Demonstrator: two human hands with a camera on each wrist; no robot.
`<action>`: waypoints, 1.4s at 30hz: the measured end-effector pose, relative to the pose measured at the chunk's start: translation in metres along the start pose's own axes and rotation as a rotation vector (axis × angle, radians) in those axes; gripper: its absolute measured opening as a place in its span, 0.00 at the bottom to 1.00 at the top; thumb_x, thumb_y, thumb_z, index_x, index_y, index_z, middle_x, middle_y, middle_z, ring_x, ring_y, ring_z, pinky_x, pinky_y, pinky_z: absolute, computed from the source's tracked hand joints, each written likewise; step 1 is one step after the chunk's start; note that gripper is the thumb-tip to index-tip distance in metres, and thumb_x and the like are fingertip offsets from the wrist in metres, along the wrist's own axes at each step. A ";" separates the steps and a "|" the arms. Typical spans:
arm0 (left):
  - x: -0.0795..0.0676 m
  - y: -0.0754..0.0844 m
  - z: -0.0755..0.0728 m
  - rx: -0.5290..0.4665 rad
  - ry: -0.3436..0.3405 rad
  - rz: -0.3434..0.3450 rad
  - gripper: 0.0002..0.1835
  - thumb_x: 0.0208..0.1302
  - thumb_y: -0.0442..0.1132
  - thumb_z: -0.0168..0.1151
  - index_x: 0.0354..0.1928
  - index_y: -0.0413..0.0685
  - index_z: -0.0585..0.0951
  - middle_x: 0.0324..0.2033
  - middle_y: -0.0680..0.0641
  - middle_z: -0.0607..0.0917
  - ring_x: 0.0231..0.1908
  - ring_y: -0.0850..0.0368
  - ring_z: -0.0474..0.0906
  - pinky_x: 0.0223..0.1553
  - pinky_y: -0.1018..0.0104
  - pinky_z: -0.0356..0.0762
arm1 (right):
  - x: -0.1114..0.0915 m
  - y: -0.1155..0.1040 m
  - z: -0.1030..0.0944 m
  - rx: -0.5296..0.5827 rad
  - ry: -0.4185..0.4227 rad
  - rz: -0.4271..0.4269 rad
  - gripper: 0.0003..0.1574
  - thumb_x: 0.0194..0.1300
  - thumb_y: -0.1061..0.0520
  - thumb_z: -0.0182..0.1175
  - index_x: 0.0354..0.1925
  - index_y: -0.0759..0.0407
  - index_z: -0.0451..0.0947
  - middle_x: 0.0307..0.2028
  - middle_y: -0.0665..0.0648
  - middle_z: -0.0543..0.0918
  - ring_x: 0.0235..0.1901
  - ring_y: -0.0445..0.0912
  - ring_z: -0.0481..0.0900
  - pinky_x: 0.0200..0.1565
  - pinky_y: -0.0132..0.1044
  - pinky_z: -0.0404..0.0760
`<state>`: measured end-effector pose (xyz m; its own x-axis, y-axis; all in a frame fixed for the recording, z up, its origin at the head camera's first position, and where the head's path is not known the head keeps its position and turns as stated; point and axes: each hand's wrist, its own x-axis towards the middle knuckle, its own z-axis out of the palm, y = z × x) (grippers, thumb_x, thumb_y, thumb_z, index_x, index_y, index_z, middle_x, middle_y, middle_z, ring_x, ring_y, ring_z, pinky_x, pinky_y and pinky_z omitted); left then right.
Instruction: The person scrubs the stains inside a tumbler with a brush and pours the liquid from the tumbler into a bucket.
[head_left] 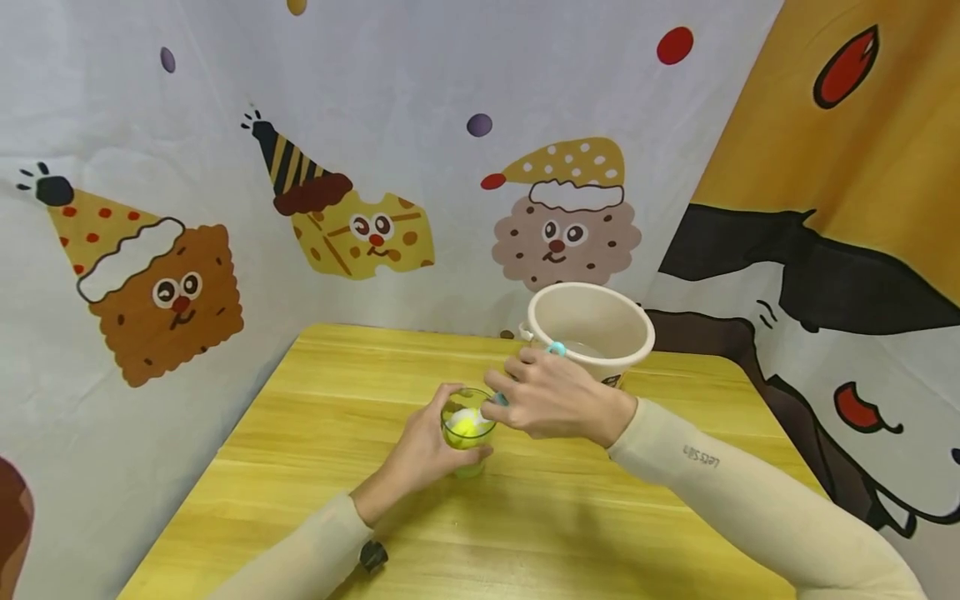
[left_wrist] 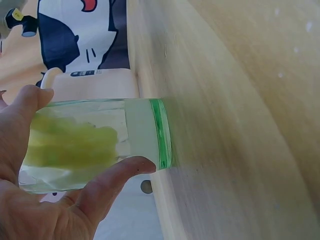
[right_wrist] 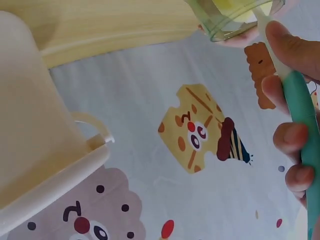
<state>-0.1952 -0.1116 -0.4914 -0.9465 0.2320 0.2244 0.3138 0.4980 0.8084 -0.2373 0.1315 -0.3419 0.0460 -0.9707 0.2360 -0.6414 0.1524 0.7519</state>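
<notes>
My left hand [head_left: 423,446] grips a clear drinking glass [left_wrist: 140,125] with a green-tinted base, fingers and thumb around its sides. It stands upright over the table; whether the base touches the wood I cannot tell. Inside the glass sits the yellow-and-white head of a cup brush [right_wrist: 302,107]. My right hand [head_left: 558,396] holds the brush by its teal handle, fingers curled round it, above the glass and to its right. The white neck of the brush goes down past the glass rim in the right wrist view.
Behind my right hand stands a cream bucket [head_left: 585,312] with a side handle, at the back of the yellow wooden table [head_left: 300,483]. A printed cloth [head_left: 420,67] hangs behind the table. A small black object [head_left: 372,556] is beside my left sleeve.
</notes>
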 end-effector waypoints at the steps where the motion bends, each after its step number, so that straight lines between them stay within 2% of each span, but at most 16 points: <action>1: 0.000 0.000 0.000 0.001 -0.001 0.000 0.52 0.62 0.54 0.93 0.81 0.55 0.71 0.53 0.44 0.91 0.42 0.63 0.87 0.40 0.71 0.89 | 0.000 0.000 -0.001 0.002 0.004 0.004 0.10 0.66 0.54 0.76 0.36 0.41 0.83 0.31 0.45 0.80 0.24 0.42 0.77 0.32 0.34 0.80; 9: -0.002 0.002 -0.002 -0.018 -0.004 0.002 0.51 0.62 0.52 0.92 0.81 0.55 0.71 0.56 0.44 0.91 0.47 0.60 0.90 0.46 0.69 0.90 | 0.003 0.002 -0.011 0.032 -0.022 0.124 0.11 0.63 0.56 0.77 0.33 0.43 0.84 0.28 0.46 0.81 0.22 0.44 0.77 0.30 0.35 0.80; 18: -0.001 0.002 -0.003 -0.007 0.000 0.014 0.52 0.61 0.53 0.93 0.81 0.55 0.71 0.56 0.45 0.91 0.49 0.60 0.90 0.49 0.67 0.90 | 0.018 0.002 -0.024 -0.002 -0.168 0.165 0.12 0.56 0.59 0.77 0.31 0.41 0.88 0.24 0.46 0.82 0.21 0.45 0.77 0.34 0.38 0.84; 21: -0.001 0.004 -0.004 0.004 0.001 0.004 0.52 0.61 0.53 0.93 0.81 0.56 0.72 0.56 0.45 0.91 0.49 0.60 0.89 0.50 0.66 0.90 | 0.025 0.002 -0.028 -0.010 -0.227 0.156 0.11 0.55 0.58 0.78 0.31 0.41 0.88 0.24 0.46 0.83 0.20 0.44 0.75 0.33 0.37 0.81; 24: -0.001 0.004 -0.004 0.014 0.002 -0.009 0.53 0.60 0.53 0.94 0.82 0.56 0.71 0.57 0.45 0.91 0.48 0.60 0.89 0.49 0.66 0.90 | 0.032 0.002 -0.031 -0.019 -0.270 0.144 0.14 0.54 0.58 0.78 0.26 0.41 0.83 0.22 0.45 0.82 0.19 0.42 0.68 0.28 0.36 0.74; 28: 0.000 0.003 -0.004 0.020 0.005 -0.010 0.54 0.60 0.54 0.94 0.83 0.56 0.71 0.57 0.46 0.91 0.47 0.60 0.88 0.47 0.66 0.89 | 0.040 0.004 -0.033 -0.008 -0.308 0.132 0.25 0.49 0.59 0.77 0.19 0.41 0.68 0.18 0.44 0.75 0.20 0.42 0.56 0.24 0.35 0.63; 31: 0.000 0.002 -0.003 0.012 -0.005 -0.007 0.54 0.60 0.54 0.93 0.83 0.57 0.70 0.57 0.48 0.92 0.48 0.60 0.89 0.48 0.65 0.90 | 0.044 0.008 -0.033 0.019 -0.342 0.126 0.30 0.47 0.59 0.75 0.18 0.41 0.60 0.16 0.44 0.68 0.21 0.42 0.53 0.24 0.35 0.60; 35: -0.001 0.002 -0.003 0.005 -0.019 -0.007 0.54 0.61 0.54 0.93 0.84 0.58 0.69 0.60 0.48 0.92 0.53 0.57 0.90 0.54 0.58 0.92 | 0.048 0.012 -0.033 0.083 -0.404 0.122 0.33 0.48 0.59 0.75 0.18 0.40 0.58 0.16 0.45 0.63 0.21 0.42 0.54 0.22 0.35 0.71; 38: -0.002 0.002 -0.003 -0.006 -0.020 -0.017 0.54 0.61 0.53 0.93 0.83 0.57 0.70 0.64 0.46 0.92 0.57 0.53 0.91 0.58 0.52 0.93 | 0.051 0.015 -0.031 0.162 -0.456 0.131 0.32 0.55 0.54 0.81 0.19 0.40 0.63 0.18 0.44 0.66 0.20 0.42 0.57 0.22 0.36 0.76; 42: -0.002 0.003 -0.003 -0.030 -0.017 -0.033 0.54 0.60 0.52 0.94 0.83 0.58 0.71 0.66 0.46 0.91 0.58 0.52 0.91 0.59 0.53 0.93 | 0.053 0.020 -0.027 0.273 -0.520 0.163 0.31 0.61 0.43 0.86 0.21 0.41 0.71 0.19 0.43 0.69 0.21 0.41 0.59 0.20 0.35 0.66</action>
<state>-0.1923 -0.1129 -0.4885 -0.9549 0.2300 0.1879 0.2793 0.4807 0.8312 -0.2272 0.0877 -0.2976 -0.4055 -0.9128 -0.0490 -0.7853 0.3204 0.5298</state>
